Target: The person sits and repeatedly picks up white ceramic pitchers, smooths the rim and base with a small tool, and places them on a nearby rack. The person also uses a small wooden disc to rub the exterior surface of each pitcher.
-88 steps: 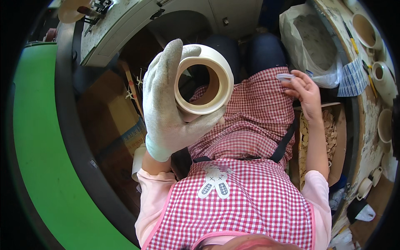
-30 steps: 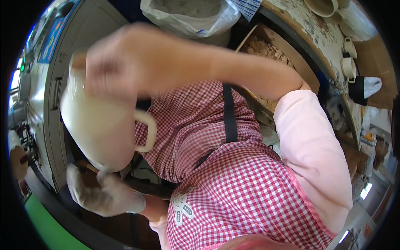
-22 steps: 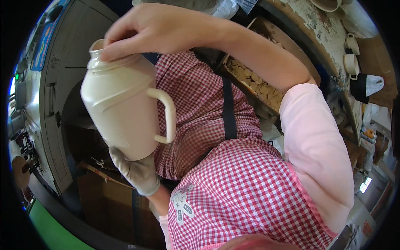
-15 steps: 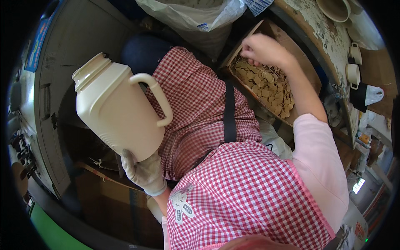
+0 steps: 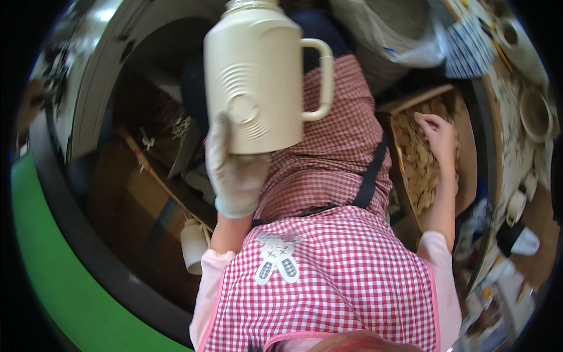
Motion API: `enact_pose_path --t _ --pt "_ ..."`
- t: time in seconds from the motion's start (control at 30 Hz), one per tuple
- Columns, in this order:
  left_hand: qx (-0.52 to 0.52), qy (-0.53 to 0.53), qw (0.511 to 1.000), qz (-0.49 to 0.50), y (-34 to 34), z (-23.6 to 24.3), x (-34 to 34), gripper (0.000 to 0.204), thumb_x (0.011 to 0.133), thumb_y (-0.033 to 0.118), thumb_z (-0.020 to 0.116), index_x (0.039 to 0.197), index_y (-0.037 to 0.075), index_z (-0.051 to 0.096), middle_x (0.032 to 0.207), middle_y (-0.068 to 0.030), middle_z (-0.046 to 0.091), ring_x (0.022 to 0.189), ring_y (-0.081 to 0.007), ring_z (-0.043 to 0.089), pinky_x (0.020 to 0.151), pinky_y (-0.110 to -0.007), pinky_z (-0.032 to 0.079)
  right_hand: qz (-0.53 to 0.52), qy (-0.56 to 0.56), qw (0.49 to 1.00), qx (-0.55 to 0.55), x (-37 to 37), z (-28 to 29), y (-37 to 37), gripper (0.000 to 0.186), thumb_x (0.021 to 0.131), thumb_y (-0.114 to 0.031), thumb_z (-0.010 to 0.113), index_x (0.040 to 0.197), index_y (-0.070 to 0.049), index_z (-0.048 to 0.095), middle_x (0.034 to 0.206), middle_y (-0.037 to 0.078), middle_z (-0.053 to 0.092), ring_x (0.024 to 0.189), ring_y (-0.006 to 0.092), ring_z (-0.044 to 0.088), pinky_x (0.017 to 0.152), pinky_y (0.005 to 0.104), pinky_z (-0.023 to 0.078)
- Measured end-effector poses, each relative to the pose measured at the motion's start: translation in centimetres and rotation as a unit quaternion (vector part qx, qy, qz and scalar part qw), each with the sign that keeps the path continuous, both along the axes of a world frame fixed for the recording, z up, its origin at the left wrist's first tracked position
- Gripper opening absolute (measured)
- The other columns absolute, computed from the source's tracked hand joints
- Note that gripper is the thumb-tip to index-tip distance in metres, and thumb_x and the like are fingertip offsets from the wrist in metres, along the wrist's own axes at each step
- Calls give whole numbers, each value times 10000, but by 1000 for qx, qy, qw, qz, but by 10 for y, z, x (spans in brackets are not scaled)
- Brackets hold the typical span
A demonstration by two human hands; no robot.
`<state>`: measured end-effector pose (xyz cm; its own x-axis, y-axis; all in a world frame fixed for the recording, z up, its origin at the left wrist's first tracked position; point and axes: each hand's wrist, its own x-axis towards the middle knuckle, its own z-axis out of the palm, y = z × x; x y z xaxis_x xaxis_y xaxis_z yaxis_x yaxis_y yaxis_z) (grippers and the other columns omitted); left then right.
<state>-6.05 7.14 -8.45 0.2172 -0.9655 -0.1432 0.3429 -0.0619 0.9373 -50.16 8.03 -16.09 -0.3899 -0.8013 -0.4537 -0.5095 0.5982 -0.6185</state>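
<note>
My left hand (image 5: pixel 237 179), in a whitish work glove, holds a cream plastic jug (image 5: pixel 261 76) from below, its thumb on the wall. The jug stands nearly upright above my lap, handle to the right, with raised rings round a small circle near its base. Its neck is partly cut off by the picture's top edge. On the right, my bare right hand (image 5: pixel 441 138) is closed in a pinch over an open carton (image 5: pixel 467 158) of loose, flat tan discs (image 5: pixel 417 170). One round tan disc (image 5: pixel 419 118) shows at its fingertips.
A worktop (image 5: pixel 498 117) with round cream parts runs along the right. Beyond the carton stands a white sack (image 5: pixel 410 50). A smaller cream jug (image 5: pixel 192 246) is low on the left, near a green surface (image 5: pixel 70 276) with a dark edge.
The jug has swung from tilted to nearly upright, its ringed side now showing. My right hand has drawn back over the discs and has one at its fingertips. The whole view has turned.
</note>
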Motion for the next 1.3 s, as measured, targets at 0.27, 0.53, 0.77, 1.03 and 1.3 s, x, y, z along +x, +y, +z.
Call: enact_pose_path --t 0.27,0.53,0.77,1.03,1.3 --pt "17 -96 990 -103 1 1 -30 429 1132 308 435 1431 6 493 1381 -115 579 1269 -166 568 1101 -358 451 131 -484 851 -157 212 127 -57 197 985 -121 712 1131 12 714 929 111 755 744 132 732 628 236 586" --pt "69 179 976 -102 3 10 -34 442 1128 336 442 1444 29 483 1327 -95 577 1209 -173 591 1055 -341 481 181 -381 890 -172 247 120 -57 173 963 -168 763 965 -14 685 820 52 732 692 68 687 628 211 572" --pt "50 94 985 -133 8 1 -29 420 1134 275 439 1456 7 474 1373 -107 571 1234 -180 584 1050 -324 498 146 -375 895 -195 256 112 -50 192 982 -167 740 931 -33 613 769 26 691 661 56 648 597 200 521" --pt "-52 -102 989 -91 3 -5 -26 379 1079 44 502 1454 -14 507 1414 -137 563 1250 -242 585 1086 -345 471 230 -282 914 -180 253 118 -61 279 953 -250 767 874 -18 634 732 53 685 629 100 643 580 241 504" --pt "-106 -232 966 -38 1 -8 -31 306 1038 86 634 1314 -41 591 1218 -114 666 1062 -173 651 904 -313 536 246 -203 941 -112 232 103 -88 590 719 -506 928 890 -11 655 784 51 654 705 133 635 637 263 517"
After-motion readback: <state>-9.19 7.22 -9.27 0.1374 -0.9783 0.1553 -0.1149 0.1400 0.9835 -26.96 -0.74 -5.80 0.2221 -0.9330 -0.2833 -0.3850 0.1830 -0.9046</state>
